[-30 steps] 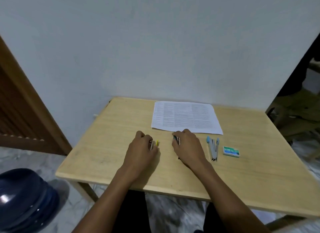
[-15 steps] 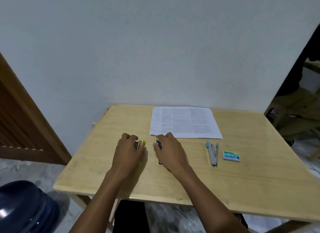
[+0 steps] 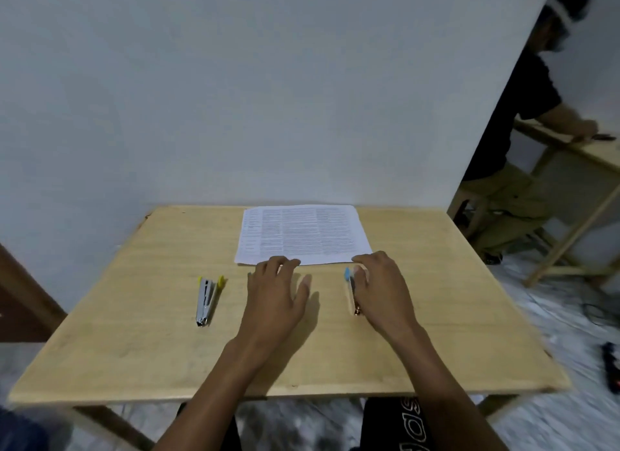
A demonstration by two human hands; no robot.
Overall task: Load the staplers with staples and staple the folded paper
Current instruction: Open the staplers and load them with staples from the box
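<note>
Plainly the blue stapler [image 3: 350, 291] lies with its long axis near-to-far, touching the left edge of the right hand [image 3: 382, 293], whose fingers curve beside it; whether they grip it I cannot tell. The left hand [image 3: 275, 303] rests flat, fingers spread, between it and the yellow stapler [image 3: 207, 299] further left. With the paper [image 3: 302, 235] just beyond both, the right hand looks better placed to lift the blue one
</note>
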